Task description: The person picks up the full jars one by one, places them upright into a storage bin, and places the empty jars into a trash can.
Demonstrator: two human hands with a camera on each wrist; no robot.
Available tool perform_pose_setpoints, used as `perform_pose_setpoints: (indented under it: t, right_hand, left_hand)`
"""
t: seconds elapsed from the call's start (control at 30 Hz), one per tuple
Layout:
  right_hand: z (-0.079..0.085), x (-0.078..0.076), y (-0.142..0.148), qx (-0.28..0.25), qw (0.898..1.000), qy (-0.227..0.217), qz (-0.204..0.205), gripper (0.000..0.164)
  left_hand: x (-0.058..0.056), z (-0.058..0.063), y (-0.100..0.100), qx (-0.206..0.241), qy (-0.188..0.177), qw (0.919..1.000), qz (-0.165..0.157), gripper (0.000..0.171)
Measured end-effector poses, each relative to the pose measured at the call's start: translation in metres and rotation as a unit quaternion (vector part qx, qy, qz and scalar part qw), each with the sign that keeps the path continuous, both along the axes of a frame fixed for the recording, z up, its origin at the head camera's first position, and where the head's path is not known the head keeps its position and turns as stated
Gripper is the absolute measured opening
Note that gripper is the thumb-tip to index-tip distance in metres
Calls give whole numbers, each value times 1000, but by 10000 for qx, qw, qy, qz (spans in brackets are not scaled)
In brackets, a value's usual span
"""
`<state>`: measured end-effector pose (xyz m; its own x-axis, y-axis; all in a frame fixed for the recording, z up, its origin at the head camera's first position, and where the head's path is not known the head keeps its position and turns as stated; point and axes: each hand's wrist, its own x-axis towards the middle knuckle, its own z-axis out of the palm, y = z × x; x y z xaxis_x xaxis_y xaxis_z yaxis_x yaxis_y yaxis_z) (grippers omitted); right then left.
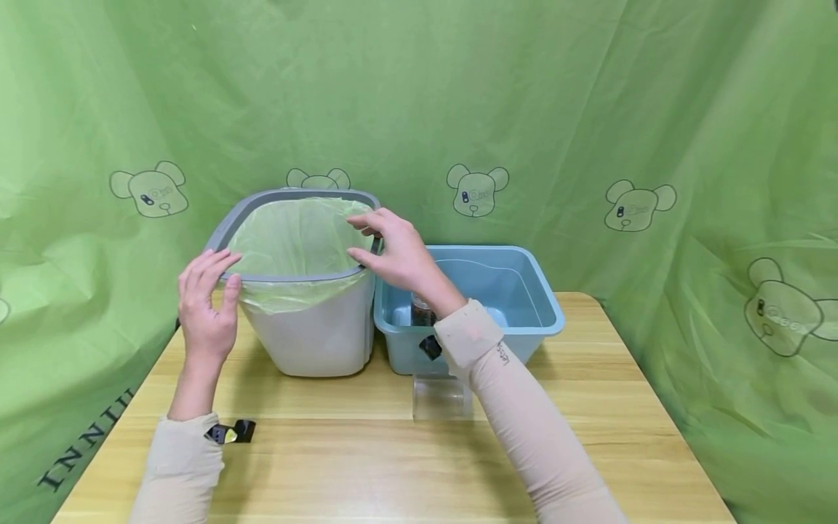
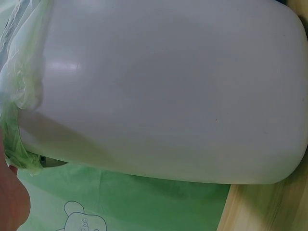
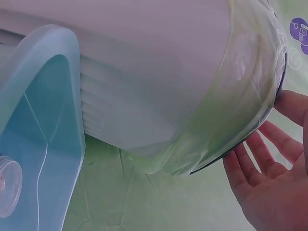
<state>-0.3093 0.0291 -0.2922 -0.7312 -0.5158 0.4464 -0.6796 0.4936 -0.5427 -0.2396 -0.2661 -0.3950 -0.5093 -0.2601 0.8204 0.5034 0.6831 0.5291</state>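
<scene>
A pale grey trash bin point(image 1: 314, 342) stands upright on the table, lined with a thin light-green plastic bag point(image 1: 294, 236). The bag's edge is folded over the outside under a darker grey rim ring point(image 1: 297, 278). At the front left corner, my left hand point(image 1: 208, 313) touches the ring with fairly straight fingers, its thumb on the outer side. My right hand point(image 1: 398, 251) is at the ring's right side; in the right wrist view its spread fingers point(image 3: 260, 151) touch the rim. Only a blurred bit of the left hand point(image 2: 13, 204) shows in the left wrist view.
A blue plastic basin point(image 1: 468, 331) stands right beside the bin. Inside it is a clear jar with dark contents point(image 1: 421, 313), partly hidden by my right forearm. A clear cylindrical container point(image 1: 441, 398) lies in front of the basin. Green patterned cloth point(image 1: 419, 87) hangs behind the table.
</scene>
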Motion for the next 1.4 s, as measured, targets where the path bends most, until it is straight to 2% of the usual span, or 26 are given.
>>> perform_pose_setpoints:
  t: [0.33,0.63,0.77,0.93,1.2,1.4]
  right_hand:
    - [-5,5,11,-471,9987,-184,118,47]
    - [-18,21,39,-616,9977,-102,256,46]
    - [-33,31,54,-541,9978,-93,373,46]
    - [-57,48,77,-433,9976,-329,427,48]
    - [-98,69,120,29,9978,-534,399,47]
    - [-131,81,149,300,9968,-685,290,46]
  left_hand:
    - [1,-1,-1,-4,-7,10000,-30,42]
    - [1,2,-1,-1,-82,9999,-85,40]
    - [2,3,-2,-51,-155,9998,-100,39]
    - [3,2,-2,-36,-180,9998,-106,37]
    - [2,-1,-4,-74,-175,9998,-102,43]
    - [2,0,-1,-1,-103,9999,-70,40]
